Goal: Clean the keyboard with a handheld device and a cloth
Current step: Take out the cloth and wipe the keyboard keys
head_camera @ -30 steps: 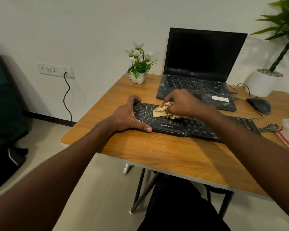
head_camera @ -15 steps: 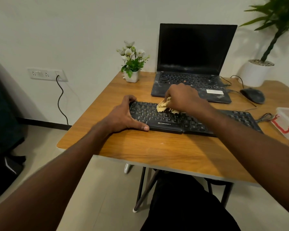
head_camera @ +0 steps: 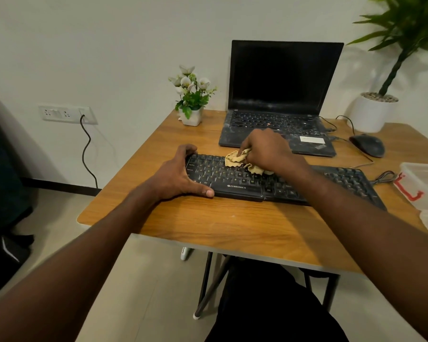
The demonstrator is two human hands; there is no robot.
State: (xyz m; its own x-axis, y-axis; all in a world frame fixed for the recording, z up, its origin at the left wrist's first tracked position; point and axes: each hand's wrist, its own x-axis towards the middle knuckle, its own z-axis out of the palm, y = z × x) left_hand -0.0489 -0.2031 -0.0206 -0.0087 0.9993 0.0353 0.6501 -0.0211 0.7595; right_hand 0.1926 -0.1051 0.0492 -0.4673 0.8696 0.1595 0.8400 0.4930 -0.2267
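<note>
Wooden bench (head_camera: 232, 225) carries a black Zebronics keyboard (head_camera: 237, 187) just before the laptop (head_camera: 282, 99). Left hand (head_camera: 176, 176) grips its left end; right hand (head_camera: 265, 150) clenches a yellow cloth (head_camera: 235, 160) on its keys.

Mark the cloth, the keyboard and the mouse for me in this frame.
cloth (head_camera: 235, 159): head view, on the crumpled folds left of the right hand.
keyboard (head_camera: 237, 187): head view, on the front edge by the brand lettering.
mouse (head_camera: 368, 144): head view, on the top of its shell.
</note>
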